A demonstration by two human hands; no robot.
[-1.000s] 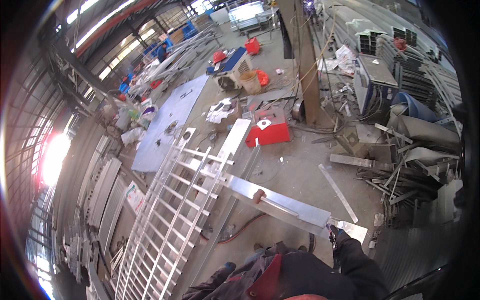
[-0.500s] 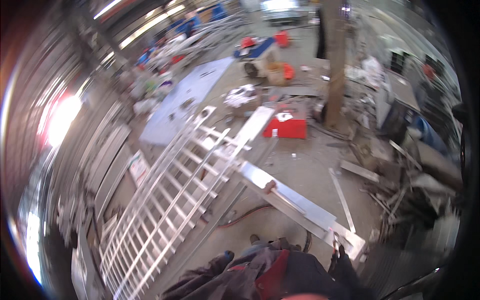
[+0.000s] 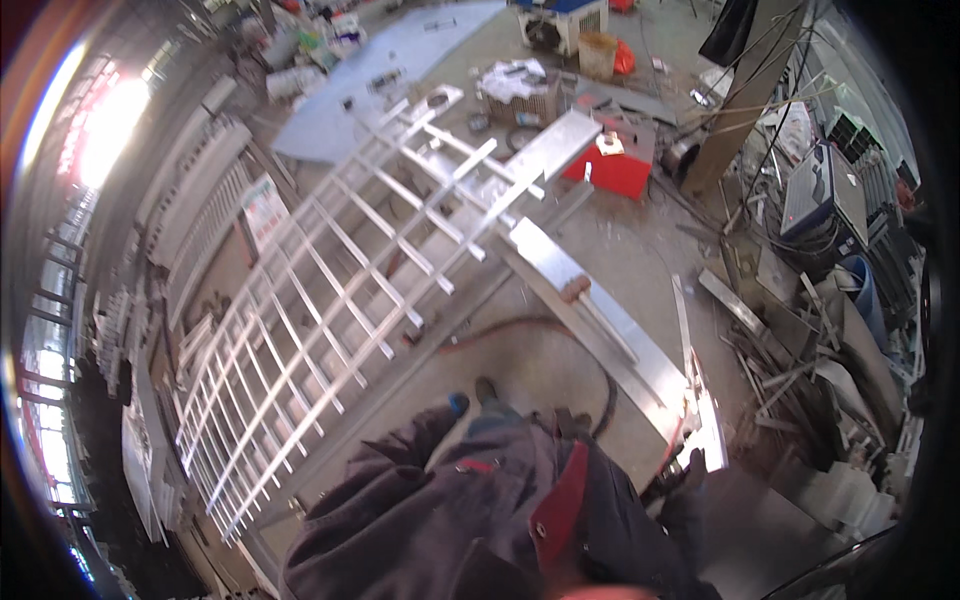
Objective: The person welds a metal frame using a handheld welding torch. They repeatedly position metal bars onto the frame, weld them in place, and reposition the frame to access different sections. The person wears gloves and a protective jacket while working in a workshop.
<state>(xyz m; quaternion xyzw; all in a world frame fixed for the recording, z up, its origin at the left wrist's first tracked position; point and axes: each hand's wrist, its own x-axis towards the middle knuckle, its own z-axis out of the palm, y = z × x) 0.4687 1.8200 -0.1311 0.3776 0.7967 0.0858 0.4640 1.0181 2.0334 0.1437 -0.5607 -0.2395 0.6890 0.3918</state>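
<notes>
My right hand (image 3: 690, 470), in a dark glove, is by the near right end of a long flat metal bar (image 3: 610, 320). Its fingers look closed around a thin item with some red on it, too blurred to name. A mallet (image 3: 576, 290) with a brown head and pale handle lies along that bar. Near my left thigh hangs my left hand (image 3: 457, 404); only a blue gloved tip shows past the dark sleeve, so its fingers are hidden. A silvery metal grille of crossed bars (image 3: 340, 290) rests on a frame to my left.
Beyond the grille stand a red box (image 3: 615, 172) and a basket with white cloth (image 3: 520, 100). A pale blue sheet (image 3: 400, 60) covers floor at the back left. Metal offcuts (image 3: 770, 360) heap up at right, near a post (image 3: 745, 110). A hose (image 3: 520, 325) crosses the floor.
My view has tilted down and turned, so the grille, bar and mallet sit higher in the picture. My right hand stays by the bar's near end, and my left stays low at my side.
</notes>
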